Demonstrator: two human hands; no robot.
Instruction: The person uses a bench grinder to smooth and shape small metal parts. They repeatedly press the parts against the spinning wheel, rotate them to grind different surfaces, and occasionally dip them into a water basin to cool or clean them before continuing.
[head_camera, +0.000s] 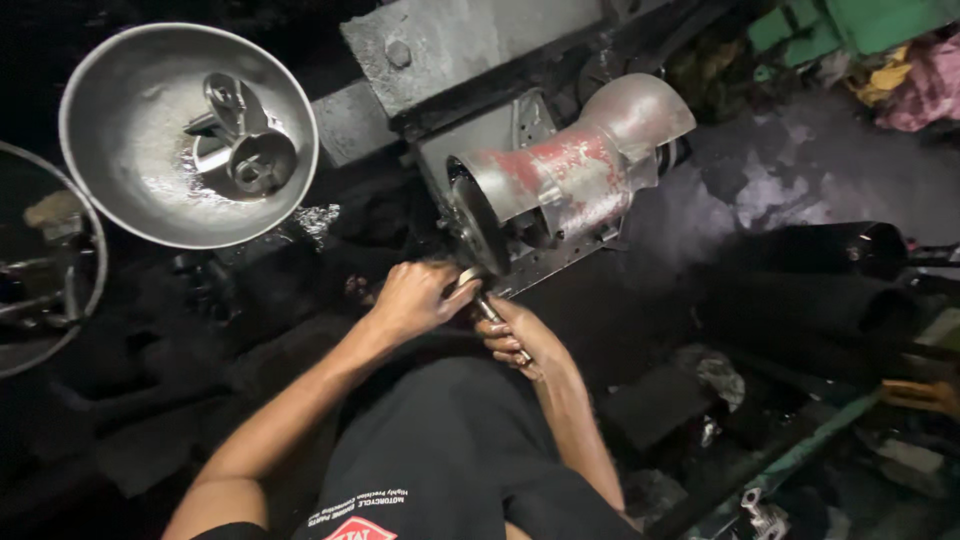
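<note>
My left hand and my right hand grip one small shiny metal part together. They press it against the dark wheel of a grinding machine. The machine's worn red and grey metal hood sits just above and right of the wheel. My left hand holds the part's upper end next to the wheel's lower edge. My right hand holds the lower shaft end, which sticks out past the fingers. Most of the part is hidden by my fingers.
A large round metal bowl at the upper left holds shiny metal pieces. Another rimmed basin shows at the left edge. A black tube lies at the right. Crumpled cloth is piled at the top right.
</note>
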